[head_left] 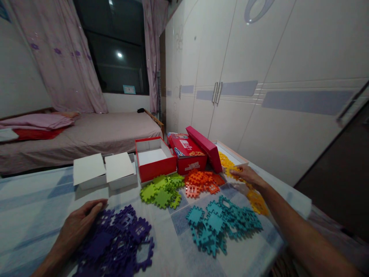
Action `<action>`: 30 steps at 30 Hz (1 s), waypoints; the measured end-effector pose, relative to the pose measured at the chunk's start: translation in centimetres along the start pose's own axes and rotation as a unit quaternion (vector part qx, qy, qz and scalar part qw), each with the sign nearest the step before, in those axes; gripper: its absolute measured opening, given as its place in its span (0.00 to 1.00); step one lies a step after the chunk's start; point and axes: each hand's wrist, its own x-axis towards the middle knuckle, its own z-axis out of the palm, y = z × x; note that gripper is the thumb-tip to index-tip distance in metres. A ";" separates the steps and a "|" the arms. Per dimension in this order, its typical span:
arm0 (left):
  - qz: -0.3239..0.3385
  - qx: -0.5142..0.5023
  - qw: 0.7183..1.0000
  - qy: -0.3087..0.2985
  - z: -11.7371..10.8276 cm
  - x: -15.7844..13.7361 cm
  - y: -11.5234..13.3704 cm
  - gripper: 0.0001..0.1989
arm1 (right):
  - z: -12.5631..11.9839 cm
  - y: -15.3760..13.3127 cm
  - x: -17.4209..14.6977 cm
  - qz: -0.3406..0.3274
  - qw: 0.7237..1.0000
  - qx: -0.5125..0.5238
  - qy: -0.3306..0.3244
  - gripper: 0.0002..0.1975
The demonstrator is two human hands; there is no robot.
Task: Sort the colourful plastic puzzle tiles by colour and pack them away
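My left hand [83, 219] rests on the cloth at the left edge of a pile of purple interlocking building pieces [127, 234]. Its fingers lie stretched out, with nothing visible in them. At the right, my right hand [249, 176] is closed on a yellow interlocking piece [232, 171] at the near end of an open white box [230, 152]. More yellow pieces [257, 202] lie under and beside my right wrist. Between the hands are piles of teal pieces [216, 223], green pieces [161, 190] and orange pieces [201, 181].
Behind the piles stand two white boxes [89, 169], an open red box [157, 165] with a white inside, and a printed red box [190, 152] with a red lid [206, 148] leaning on it. A bed [115, 130] and white wardrobe [239, 57] are beyond the table.
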 end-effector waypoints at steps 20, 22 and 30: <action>-0.012 0.023 1.000 -0.018 0.1 0.2 -0.6 0.26 | -1.3 8.2 0.2 0.123 0.971 -0.203 0.033 0.23; -0.007 0.025 0.999 -0.021 0.1 0.3 -0.9 0.26 | -1.1 8.2 0.6 0.118 0.973 -0.198 0.032 0.20; -0.011 0.029 0.999 -0.030 0.2 0.7 -1.5 0.26 | -1.4 7.3 0.2 0.110 0.981 -0.147 0.066 0.08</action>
